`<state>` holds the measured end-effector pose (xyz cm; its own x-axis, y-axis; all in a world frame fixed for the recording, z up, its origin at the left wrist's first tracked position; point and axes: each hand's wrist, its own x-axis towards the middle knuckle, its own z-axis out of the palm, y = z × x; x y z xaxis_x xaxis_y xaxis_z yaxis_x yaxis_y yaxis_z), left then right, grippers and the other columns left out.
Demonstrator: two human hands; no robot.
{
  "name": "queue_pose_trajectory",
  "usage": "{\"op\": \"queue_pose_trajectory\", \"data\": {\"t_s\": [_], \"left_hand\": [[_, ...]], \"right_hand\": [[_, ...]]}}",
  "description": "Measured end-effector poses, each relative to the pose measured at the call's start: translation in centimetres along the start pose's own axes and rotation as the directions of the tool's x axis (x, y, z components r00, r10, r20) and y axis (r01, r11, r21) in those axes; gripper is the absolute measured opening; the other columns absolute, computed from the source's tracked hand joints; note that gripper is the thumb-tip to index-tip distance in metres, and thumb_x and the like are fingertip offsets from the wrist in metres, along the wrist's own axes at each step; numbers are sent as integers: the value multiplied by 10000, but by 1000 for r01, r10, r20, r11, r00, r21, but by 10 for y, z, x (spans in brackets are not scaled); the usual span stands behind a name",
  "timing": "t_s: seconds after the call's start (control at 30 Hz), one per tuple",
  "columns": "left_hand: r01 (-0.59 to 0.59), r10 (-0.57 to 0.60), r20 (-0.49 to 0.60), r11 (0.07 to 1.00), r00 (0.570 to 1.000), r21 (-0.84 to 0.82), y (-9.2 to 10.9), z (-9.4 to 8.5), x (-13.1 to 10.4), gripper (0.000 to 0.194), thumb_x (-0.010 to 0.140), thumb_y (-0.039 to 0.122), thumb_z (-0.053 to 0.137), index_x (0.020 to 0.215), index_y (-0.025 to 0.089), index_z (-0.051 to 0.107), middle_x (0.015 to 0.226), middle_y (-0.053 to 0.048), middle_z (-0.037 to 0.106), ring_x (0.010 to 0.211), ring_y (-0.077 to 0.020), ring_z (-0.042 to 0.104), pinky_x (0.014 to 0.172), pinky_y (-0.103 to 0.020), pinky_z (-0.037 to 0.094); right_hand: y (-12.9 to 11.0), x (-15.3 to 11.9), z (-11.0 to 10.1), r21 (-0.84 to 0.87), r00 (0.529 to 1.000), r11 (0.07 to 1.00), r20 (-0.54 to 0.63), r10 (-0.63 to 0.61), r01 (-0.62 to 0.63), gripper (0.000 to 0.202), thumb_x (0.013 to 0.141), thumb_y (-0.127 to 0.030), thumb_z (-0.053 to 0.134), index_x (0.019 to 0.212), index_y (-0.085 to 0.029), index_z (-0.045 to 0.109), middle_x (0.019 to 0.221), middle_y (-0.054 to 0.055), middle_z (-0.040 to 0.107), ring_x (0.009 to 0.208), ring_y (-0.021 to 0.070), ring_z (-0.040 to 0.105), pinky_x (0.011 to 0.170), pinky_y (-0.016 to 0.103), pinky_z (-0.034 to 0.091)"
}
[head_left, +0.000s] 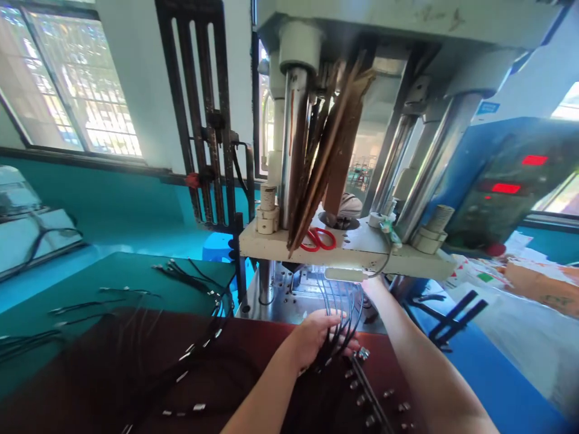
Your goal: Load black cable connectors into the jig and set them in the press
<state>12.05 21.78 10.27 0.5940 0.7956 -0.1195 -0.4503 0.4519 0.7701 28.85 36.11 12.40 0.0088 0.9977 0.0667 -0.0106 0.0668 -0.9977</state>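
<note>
We see two bare forearms entering from about five and six o'clock, with no sleeves, gloves, watch or bracelet showing on either. Our left hand (312, 340) is in plain view at the centre of the picture: uncovered, no rings visible on the fingers we can make out. Our right hand (371, 286), toward one o'clock from it, is mostly hidden, so only its bare wrist shows.

- Red scissors (318, 239) lie on the machine's pale shelf (362, 253).
- Brown cardboard strips (332, 144) lean up beside a shiny post (292, 144).
- A blue box with red lights (506, 181) stands at the right.
</note>
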Motion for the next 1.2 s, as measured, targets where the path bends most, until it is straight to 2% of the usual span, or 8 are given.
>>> {"op": "queue_pose_trajectory", "data": {"t_s": [0.17,0.3,0.4,0.5,0.63,0.77,1.07,1.2], "left_hand": [[139,-79,331,977,940,-162,-15,27,-4,389,788,379,498,1060,101,502,905,-174,648,826,-277,635,747,-385,454],[157,-87,208,924,974,-350,-27,57,-6,383,766,369,523,1025,88,539,945,-163,638,855,-259,622,775,-370,450],[152,-144,50,925,988,-348,-34,71,-9,262,781,298,527,924,83,562,709,-70,610,597,-145,587,593,-268,451],[165,-177,-19,947,984,-276,-45,78,-17,173,775,271,552,793,99,551,502,35,443,396,-56,399,420,-184,323],[218,-214,75,974,974,-54,-68,89,-43,293,698,401,638,699,127,535,438,55,372,343,-47,293,357,-185,183],[119,-158,152,964,976,238,-83,96,-73,437,685,517,624,633,86,577,413,10,408,365,-58,353,384,-205,193],[187,-186,159,982,970,3,-73,100,-69,231,777,354,532,721,131,553,438,32,386,319,-67,302,335,-191,253],[227,-222,149,974,964,-17,-74,99,-60,212,796,316,510,758,116,567,478,22,403,356,-66,330,337,-183,287]], "right_hand": [[10,-50,-14,118,998,991,0,62,-61,205,756,-393,498,780,-191,480,520,-24,532,409,123,495,376,225,346],[5,-98,-23,177,996,981,-41,81,-73,208,716,-395,506,814,-214,476,510,-26,552,428,146,539,393,229,373],[-2,-122,-28,218,991,975,-113,67,-41,215,708,-407,522,812,-224,479,552,-35,566,434,138,546,397,230,394],[-8,-135,-36,248,984,969,-174,48,-3,223,688,-403,558,798,-222,487,586,-42,571,442,139,556,407,245,429],[-10,-145,-58,289,962,957,-270,48,34,251,656,-408,592,768,-215,478,549,-38,561,466,159,578,420,261,458],[-6,-162,-88,311,936,948,-350,49,66,299,652,-422,612,821,-211,484,534,-21,590,495,188,607,434,280,478],[27,-235,-148,234,865,972,-491,98,22,312,629,-388,673,830,-207,517,622,-37,605,513,176,611,427,263,472],[43,-261,-169,118,911,987,-388,143,-105,374,669,-441,628,930,-212,490,636,-38,581,519,184,590,485,308,473]]}}
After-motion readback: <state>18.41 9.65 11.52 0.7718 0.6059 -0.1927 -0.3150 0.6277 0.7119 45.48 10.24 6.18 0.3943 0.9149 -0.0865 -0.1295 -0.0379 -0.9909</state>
